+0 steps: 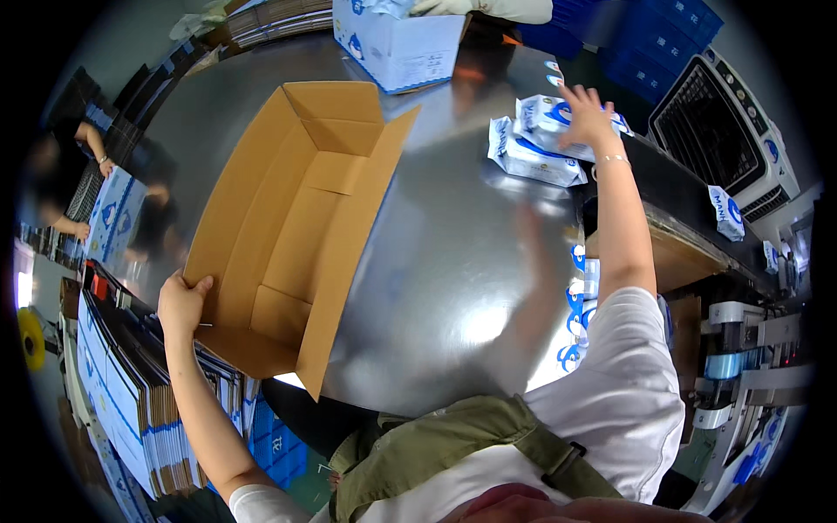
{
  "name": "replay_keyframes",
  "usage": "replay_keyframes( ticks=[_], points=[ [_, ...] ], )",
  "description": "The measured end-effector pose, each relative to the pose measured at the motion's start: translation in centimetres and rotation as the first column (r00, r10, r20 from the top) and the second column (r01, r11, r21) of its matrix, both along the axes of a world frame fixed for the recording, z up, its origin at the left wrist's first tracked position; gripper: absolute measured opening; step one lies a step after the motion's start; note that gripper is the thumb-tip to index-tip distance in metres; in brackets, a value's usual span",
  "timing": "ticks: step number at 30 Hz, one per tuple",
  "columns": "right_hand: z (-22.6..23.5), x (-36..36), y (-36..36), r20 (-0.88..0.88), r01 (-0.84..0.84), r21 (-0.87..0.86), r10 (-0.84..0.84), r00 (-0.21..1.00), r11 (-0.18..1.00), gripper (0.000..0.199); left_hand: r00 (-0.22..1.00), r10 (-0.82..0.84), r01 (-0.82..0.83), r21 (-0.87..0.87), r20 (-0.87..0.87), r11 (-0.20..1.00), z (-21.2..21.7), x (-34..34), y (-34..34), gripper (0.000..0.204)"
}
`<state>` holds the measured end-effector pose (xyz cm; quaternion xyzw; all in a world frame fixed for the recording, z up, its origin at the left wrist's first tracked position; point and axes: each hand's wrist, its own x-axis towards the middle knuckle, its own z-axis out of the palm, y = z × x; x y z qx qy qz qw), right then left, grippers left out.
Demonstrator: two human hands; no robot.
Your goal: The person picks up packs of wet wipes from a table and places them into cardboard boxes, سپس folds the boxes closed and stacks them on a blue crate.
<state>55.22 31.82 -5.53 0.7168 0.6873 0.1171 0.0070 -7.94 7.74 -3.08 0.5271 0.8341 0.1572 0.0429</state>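
An open, empty cardboard box (305,218) stands on the metal table with its flaps raised. My left hand (183,303) grips its near left edge, with the thumb on the inner side of the wall. On the right of the table, two soft white-and-blue packs lie stacked: an upper pack (542,120) and a lower pack (532,166). My right hand (590,118) rests over the right end of the upper pack, fingers spread. Its palm side is hidden from view.
A white-and-blue carton (401,48) stands at the far edge, with a gloved hand (445,7) above it. At left, another person's hands hold a printed carton (116,213). Flattened cartons (148,410) are stacked at lower left. A conveyor (697,196) carries packs (725,213) at right.
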Motion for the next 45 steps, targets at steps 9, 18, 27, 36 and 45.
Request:
replay_keyframes(
  ticks=[9,18,27,36,45],
  points=[
    [-2.5,-9.5,-1.4,-0.281,-0.456,-0.023,0.432,0.857,0.889,0.089,0.988,0.094,-0.102,-0.063,-0.119,0.993,0.1,-1.2,-1.1,0.037],
    [-4.8,-12.5,-16.9,-0.649,-0.363,0.335,0.492,0.580,0.869,0.080,0.989,0.055,-0.071,-0.119,-0.138,0.990,0.8,0.3,-1.0,0.020],
    [2.1,-15.6,2.6,-0.819,-0.278,0.340,0.137,-0.557,0.898,0.064,0.998,0.036,-0.039,-0.071,-0.045,0.997,-0.1,0.4,0.6,0.021],
    [-3.6,-40.8,-17.6,-0.737,-0.818,-0.573,0.409,0.538,0.045,0.047,0.999,0.053,-0.052,-0.063,0.009,0.997,-0.6,0.5,0.5,0.027],
    [3.3,-18.0,-22.3,-0.457,-0.773,0.053,0.703,0.544,0.632,0.088,0.978,-0.134,0.091,-0.246,-0.162,0.965,2.3,-2.9,1.1,0.025]
  ],
)
